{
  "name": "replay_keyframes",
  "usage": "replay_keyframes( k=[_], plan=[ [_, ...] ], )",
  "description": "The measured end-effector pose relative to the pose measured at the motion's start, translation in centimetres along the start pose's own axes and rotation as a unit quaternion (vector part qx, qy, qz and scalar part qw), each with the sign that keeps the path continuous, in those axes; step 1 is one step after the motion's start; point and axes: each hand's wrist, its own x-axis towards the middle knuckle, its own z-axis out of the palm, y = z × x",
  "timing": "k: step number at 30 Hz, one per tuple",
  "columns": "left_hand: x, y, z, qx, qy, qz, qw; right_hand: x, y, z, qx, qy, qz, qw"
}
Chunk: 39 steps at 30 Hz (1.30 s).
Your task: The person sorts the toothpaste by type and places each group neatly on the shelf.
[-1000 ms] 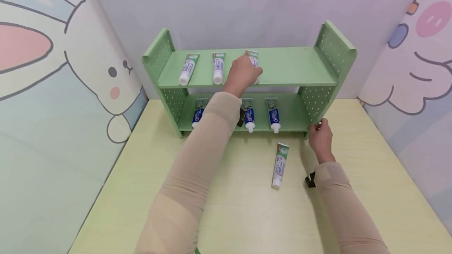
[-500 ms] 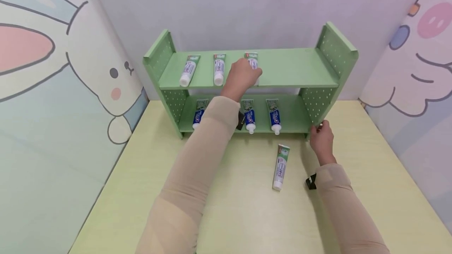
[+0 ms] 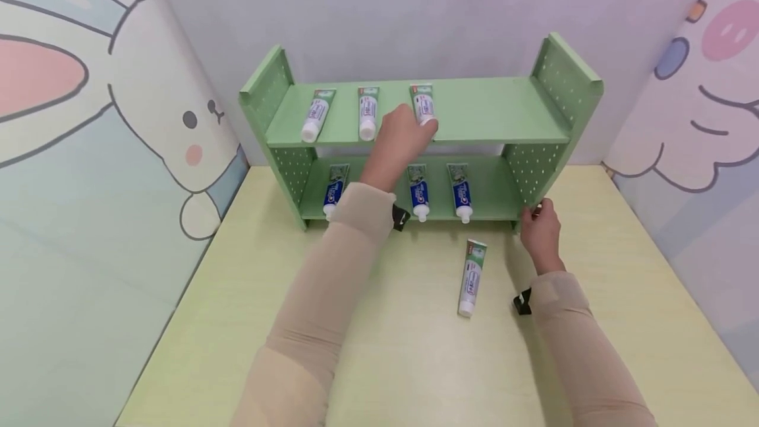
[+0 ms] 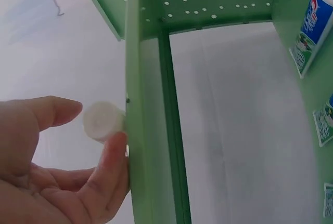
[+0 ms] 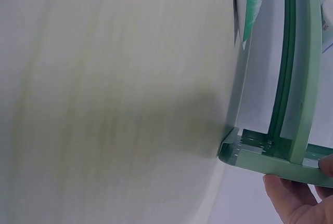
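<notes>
My left hand (image 3: 397, 143) is at the front of the upper shelf, beside the capped end of a white and green toothpaste tube (image 3: 423, 101). In the left wrist view the thumb and fingers are spread loosely about its white cap (image 4: 101, 121), one fingertip overlapping the cap's edge. That tube lies on the shelf, cap toward the front. With thumb and fingers on either side, my right hand (image 3: 541, 232) grips the front edge of the green shelf rack (image 5: 276, 166) low on its right side. Another white and green toothpaste tube (image 3: 472, 279) lies on the table in front.
Two more white and green tubes, one at the left end (image 3: 317, 115) and one beside it (image 3: 367, 114), lie on the upper shelf. Blue toothpaste tubes (image 3: 418, 193) lie on the lower shelf, partly behind my left arm. Walls stand behind and beside the table (image 3: 409, 348).
My left hand has drawn back toward the shelf's front edge, uncovering more of the third tube's body. The right hand keeps its place on the rack.
</notes>
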Motion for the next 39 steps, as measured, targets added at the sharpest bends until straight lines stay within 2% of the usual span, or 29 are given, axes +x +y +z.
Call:
replay_keyframes(
  k=[6,10,13,16,18,24,28,33,39],
  plan=[
    [-2.6,-0.5,0.1,-0.044,0.011,0.033,0.9984,0.2,0.0,0.1,-0.002,-0.003,0.0,1.0],
    [-4.3,-0.9,0.6,-0.039,0.009,0.059,0.9975,0.3,-0.2,0.1,0.0,-0.004,0.0,1.0],
    [-5.5,-1.3,1.5,-0.039,-0.001,0.068,0.9969,0.3,-0.1,0.1,-0.001,-0.005,0.0,1.0],
    [-6.3,-2.0,3.0,-0.041,-0.026,0.076,0.996,0.3,-0.1,0.1,-0.005,-0.007,0.0,1.0],
    [-6.6,-2.9,4.5,-0.032,-0.048,0.084,0.9948,0.2,-0.2,0.1,-0.006,-0.008,0.001,1.0],
    [-7.0,-5.4,9.1,-0.01,-0.109,0.08,0.9908,0.2,-0.2,0.0,-0.014,-0.007,-0.003,1.0],
    [-6.9,-6.4,11.4,-0.012,-0.124,0.08,0.989,0.3,-0.1,0.0,-0.021,-0.001,-0.007,1.0],
    [-7.1,-6.9,13.0,-0.008,-0.128,0.084,0.9882,0.3,0.0,-0.1,-0.02,0.003,-0.005,1.0],
    [-7.2,-7.7,14.3,-0.016,-0.151,0.08,0.9852,0.4,-0.1,-0.2,-0.024,-0.004,-0.001,1.0]
  ],
)
